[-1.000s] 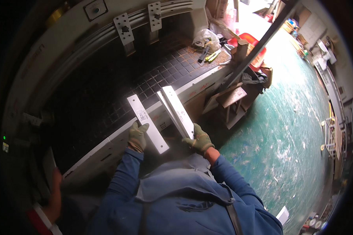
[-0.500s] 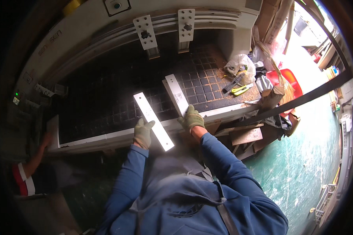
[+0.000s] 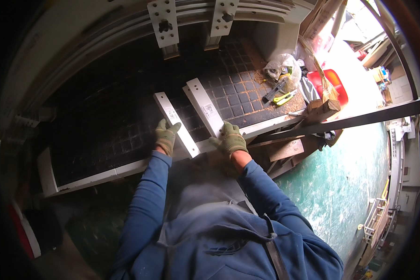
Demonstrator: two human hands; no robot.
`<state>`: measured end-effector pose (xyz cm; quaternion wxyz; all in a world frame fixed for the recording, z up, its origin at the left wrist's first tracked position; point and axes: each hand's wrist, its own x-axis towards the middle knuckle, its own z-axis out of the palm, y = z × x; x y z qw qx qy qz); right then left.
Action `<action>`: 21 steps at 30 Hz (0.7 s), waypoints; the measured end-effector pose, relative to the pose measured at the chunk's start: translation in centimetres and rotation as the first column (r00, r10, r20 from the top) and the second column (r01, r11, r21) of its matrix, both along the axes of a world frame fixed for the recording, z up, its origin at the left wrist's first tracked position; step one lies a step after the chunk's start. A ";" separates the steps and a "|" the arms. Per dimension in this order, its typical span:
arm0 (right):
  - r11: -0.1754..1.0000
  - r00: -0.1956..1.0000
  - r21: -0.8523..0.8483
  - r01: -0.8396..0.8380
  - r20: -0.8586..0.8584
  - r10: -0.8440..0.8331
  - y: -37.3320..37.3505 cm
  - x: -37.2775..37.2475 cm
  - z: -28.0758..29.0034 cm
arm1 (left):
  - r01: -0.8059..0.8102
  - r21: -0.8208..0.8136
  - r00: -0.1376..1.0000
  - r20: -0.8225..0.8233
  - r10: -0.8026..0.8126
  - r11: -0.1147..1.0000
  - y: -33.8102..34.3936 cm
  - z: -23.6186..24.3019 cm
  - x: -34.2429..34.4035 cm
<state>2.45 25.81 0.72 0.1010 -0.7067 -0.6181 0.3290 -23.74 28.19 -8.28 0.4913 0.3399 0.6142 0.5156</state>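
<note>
My left hand [image 3: 165, 137], in a green-grey work glove, grips the left edge of a white flat strip [image 3: 176, 122], thumb on top. The strip slants over the near edge of a black gridded machine bed [image 3: 126, 135], and holes show at both ends. My right hand [image 3: 231, 139], gloved alike, closes around the near end of a second white strip [image 3: 204, 107]. This one bears a small label and lies on at least one similar piece, whose edge shows along its left side. A gap of dark bed separates the two strips.
At the bed's right end lie a yellow-green cutter knife [image 3: 283, 99], a dark tool [image 3: 274, 91] and a clear plastic bag [image 3: 284, 70] among wood dust. A red container [image 3: 337, 86] stands beyond. Two clamp plates [image 3: 163, 23] hang over the bed's far side.
The left strip, with my left hand, has moved farther onto the bed and closer to the right strip. My view has shifted, and another person's forearm at the left no longer shows clearly.
</note>
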 end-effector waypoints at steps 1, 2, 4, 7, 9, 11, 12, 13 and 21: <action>0.999 1.000 -0.041 -0.013 0.010 0.013 -0.1 0.0 0.9 | 0.015 0.020 1.000 -0.013 -0.015 1.000 0.1 -0.2 0.0; 0.996 0.999 -0.083 -0.028 0.019 0.029 -0.2 0.2 1.3 | 0.028 0.039 0.999 -0.026 -0.027 0.999 0.0 -0.4 0.1; 0.999 0.999 0.044 -0.007 0.044 0.005 -1.2 1.5 0.1 | 0.042 -0.078 0.988 -0.146 -0.054 0.996 -0.3 1.9 0.6; 0.993 0.998 0.113 0.028 -0.059 -0.022 -2.0 3.3 -1.6 | 0.025 -0.189 0.872 -0.476 -0.114 0.982 -1.0 2.5 -0.4; 0.987 0.974 0.121 0.108 -0.211 -0.081 -2.3 4.7 -3.7 | -0.005 -0.186 0.803 -0.586 -0.107 0.983 -1.5 1.8 -1.5; 0.984 0.963 0.137 0.114 -0.257 -0.076 -2.6 5.1 -3.9 | 0.002 0.128 0.558 -0.823 0.105 0.992 -1.3 0.7 -2.9; 0.984 0.956 0.137 0.114 -0.286 -0.071 -2.6 5.3 -3.9 | 0.042 0.269 0.406 -0.884 0.230 0.962 -1.2 0.7 -2.9; 0.983 0.966 0.166 0.081 -0.258 -0.036 -2.5 5.3 -4.0 | 0.002 0.289 0.475 -0.843 0.253 0.957 -1.1 1.1 -2.8; 0.927 0.964 0.263 -0.267 0.068 0.258 -1.0 2.8 -1.2 | -0.009 0.126 0.065 -0.990 0.126 0.992 -1.0 -0.3 -3.1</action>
